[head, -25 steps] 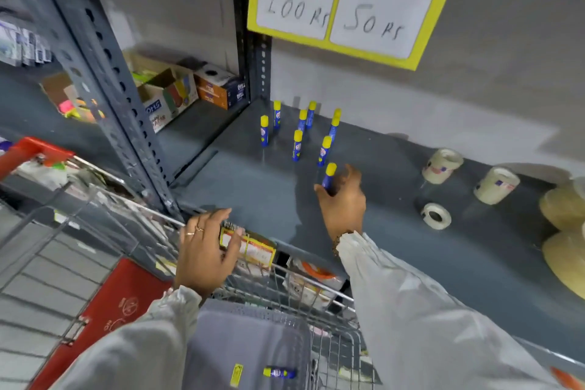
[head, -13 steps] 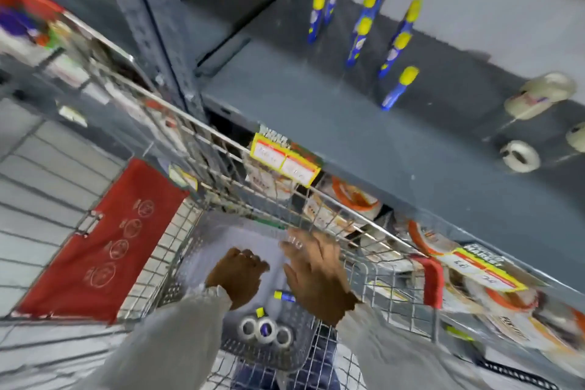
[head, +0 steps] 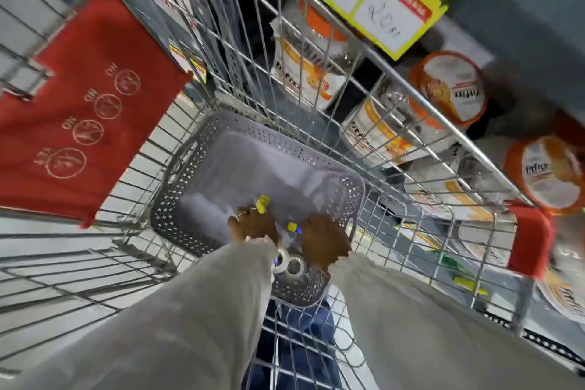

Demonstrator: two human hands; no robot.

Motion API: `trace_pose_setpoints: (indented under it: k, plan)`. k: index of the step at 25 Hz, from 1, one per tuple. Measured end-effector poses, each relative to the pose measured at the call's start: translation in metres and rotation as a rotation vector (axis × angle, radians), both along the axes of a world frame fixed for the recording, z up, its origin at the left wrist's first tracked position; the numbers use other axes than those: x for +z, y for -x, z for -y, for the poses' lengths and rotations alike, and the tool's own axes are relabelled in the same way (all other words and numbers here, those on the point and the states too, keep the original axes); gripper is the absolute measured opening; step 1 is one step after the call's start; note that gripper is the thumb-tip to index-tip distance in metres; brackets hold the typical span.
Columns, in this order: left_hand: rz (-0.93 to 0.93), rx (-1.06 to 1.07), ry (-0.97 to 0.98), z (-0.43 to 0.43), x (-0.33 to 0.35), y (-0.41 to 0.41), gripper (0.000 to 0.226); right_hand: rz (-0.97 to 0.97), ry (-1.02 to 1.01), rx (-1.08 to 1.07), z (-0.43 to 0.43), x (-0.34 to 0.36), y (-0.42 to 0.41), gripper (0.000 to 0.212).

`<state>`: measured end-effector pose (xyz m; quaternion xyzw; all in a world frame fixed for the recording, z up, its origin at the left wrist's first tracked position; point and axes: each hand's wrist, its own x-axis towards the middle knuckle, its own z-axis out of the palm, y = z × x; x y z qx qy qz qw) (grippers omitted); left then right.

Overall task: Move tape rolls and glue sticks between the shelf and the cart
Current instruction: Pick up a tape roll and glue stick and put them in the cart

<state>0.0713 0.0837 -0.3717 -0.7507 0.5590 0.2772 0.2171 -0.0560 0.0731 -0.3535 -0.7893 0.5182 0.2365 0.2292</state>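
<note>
A silver wire shopping cart [head: 316, 51] holds a grey perforated plastic basket [head: 190, 165]. Inside the basket's near end, the left hand [head: 253, 226] curls around a yellow-capped glue stick [head: 262, 203]; whether the right hand [head: 323, 239] grips the yellow-and-blue glue stick [head: 293, 227] beside it, I cannot tell. Small clear tape rolls [head: 289, 264] lie just beneath both wrists.

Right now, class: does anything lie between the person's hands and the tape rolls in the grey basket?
Nothing visible does. Both the left hand and the right hand are already inside the grey basket, and the tape rolls lie just below the wrists, partly hidden by the sleeves.
</note>
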Motion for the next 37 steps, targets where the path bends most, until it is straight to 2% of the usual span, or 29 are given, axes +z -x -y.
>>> trace_pose_setpoints:
  k: [3, 6, 8, 10, 12, 14, 17, 19, 21, 23, 25, 27, 32, 34, 37]
  plan:
    - [0.038, 0.053, -0.038, 0.001, -0.004, 0.000, 0.047, -0.033, 0.015, 0.029, 0.001, -0.004, -0.005, 0.029]
    - [-0.032, 0.182, -0.015, 0.003, 0.001, -0.004, 0.047, -0.031, 0.006, 0.014, 0.000, -0.004, -0.006, 0.028]
    - [-0.085, 0.209, 0.006, 0.008, 0.011, -0.012, 0.038, 0.039, -0.008, -0.095, -0.001, 0.005, -0.009, 0.028]
    - [-0.158, 0.135, 0.035, 0.011, 0.029, -0.020, 0.033, 0.204, -0.014, -0.313, -0.002, 0.024, -0.012, 0.023]
    - [-0.246, 0.133, 0.202, 0.014, 0.063, -0.025, 0.029, 0.406, 0.040, -0.468, -0.001, 0.056, -0.014, 0.016]
    - [-0.365, 0.264, 0.396, 0.012, 0.097, -0.027, 0.019, 0.554, 0.085, -0.533, 0.000, 0.092, -0.017, 0.008]
    - [-0.545, 0.359, 0.657, 0.012, 0.143, -0.030, 0.022, 0.639, 0.214, -0.537, 0.006, 0.150, -0.023, 0.025]
    - [-0.658, 0.414, 0.776, 0.025, 0.177, -0.031, 0.028, 0.696, 0.349, -0.478, 0.015, 0.190, -0.028, 0.031]
    - [-0.778, 0.455, 0.924, 0.044, 0.217, -0.026, 0.026, 0.835, 0.492, -0.435, 0.030, 0.229, -0.035, 0.031]
    - [-0.727, 0.468, 1.153, 0.072, 0.257, -0.022, 0.023, 0.964, 0.733, -0.459, 0.052, 0.261, -0.040, 0.024]
    - [-0.788, 0.386, 1.309, 0.107, 0.297, -0.023, 0.025, 1.048, 0.967, -0.559, 0.080, 0.292, -0.038, 0.020]
    - [-0.846, 0.271, 1.333, 0.143, 0.331, -0.025, 0.031, 1.062, 1.071, -0.667, 0.109, 0.313, -0.030, 0.019]
    - [-0.838, 0.059, 1.285, 0.201, 0.363, -0.011, 0.045, 1.039, 0.933, -0.855, 0.163, 0.326, -0.012, 0.012]
    - [-0.908, 0.103, 1.227, 0.216, 0.358, -0.007, 0.051, 1.009, 0.892, -0.886, 0.174, 0.320, -0.013, 0.014]
    - [-0.956, 0.276, 1.136, 0.240, 0.349, -0.001, 0.056, 0.973, 0.840, -0.951, 0.193, 0.314, -0.014, 0.012]
